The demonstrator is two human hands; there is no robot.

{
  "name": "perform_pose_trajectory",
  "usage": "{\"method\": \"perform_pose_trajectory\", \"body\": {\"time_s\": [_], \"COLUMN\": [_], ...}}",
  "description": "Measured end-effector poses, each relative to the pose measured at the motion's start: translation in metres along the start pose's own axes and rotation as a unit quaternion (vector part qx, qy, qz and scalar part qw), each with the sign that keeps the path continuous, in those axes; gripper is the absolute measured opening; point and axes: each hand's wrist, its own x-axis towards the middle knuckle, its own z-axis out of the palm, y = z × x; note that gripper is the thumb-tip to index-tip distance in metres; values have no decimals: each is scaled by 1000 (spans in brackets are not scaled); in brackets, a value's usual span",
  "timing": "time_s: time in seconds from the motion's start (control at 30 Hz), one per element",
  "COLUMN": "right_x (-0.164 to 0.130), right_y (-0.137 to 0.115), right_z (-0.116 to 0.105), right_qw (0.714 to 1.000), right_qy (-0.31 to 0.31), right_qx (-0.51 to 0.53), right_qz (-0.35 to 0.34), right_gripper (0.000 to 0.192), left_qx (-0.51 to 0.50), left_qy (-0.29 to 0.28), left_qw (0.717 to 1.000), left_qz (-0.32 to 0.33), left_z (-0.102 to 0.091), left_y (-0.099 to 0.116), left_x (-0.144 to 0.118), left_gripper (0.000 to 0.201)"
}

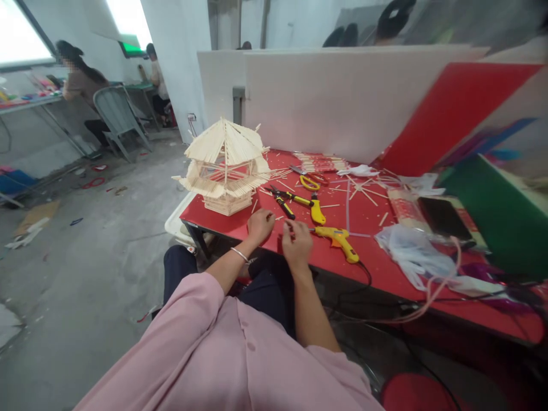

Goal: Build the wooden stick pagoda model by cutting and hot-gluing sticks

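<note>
At the front edge of the red table (368, 274), my left hand (261, 226) and my right hand (297, 242) are held close together. Their fingers are curled inward; whatever is between them, if anything, is too small to make out. A pagoda-like model (226, 145) of thin wooden sticks, with a two-tiered roof, stands just beyond my left hand. Black-and-yellow pliers (283, 206) lie past my fingers, with another yellow-handled tool (317, 212) beside them. Right of my right hand rests a yellow glue gun (338, 237), its cord running off the edge.
Scissors (310, 182), loose sticks and a star-shaped stick frame (363, 189) lie farther back. A plastic bag (415, 254) and a dark phone (444, 218) are at right. White boards (334, 103) lean behind the table. Other people sit at the left near a grey chair (115, 111).
</note>
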Motion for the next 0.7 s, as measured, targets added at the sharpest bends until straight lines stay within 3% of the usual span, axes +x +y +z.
{"method": "perform_pose_trajectory", "body": {"time_s": [0.13, 0.5, 0.6, 0.7], "right_x": [0, 2, 9, 27], "right_y": [-1, -1, -2, -4], "right_z": [20, 21, 9, -23], "right_qw": [999, 990, 978, 945], "right_qy": [-49, -137, -206, -325], "right_qx": [9, -9, 7, 47], "right_qz": [-10, 38, 34, 2], "right_gripper": [37, 39, 35, 30], "left_qx": [-19, -72, -100, -135], "left_qy": [-3, -4, -5, -9], "left_qw": [1000, 997, 995, 991], "left_qz": [1, -3, 0, 3], "left_z": [1, -7, -7, -5], "left_y": [-3, -2, 0, 7], "left_x": [2, 0, 5, 19], "left_gripper": [27, 23, 23, 23]}}
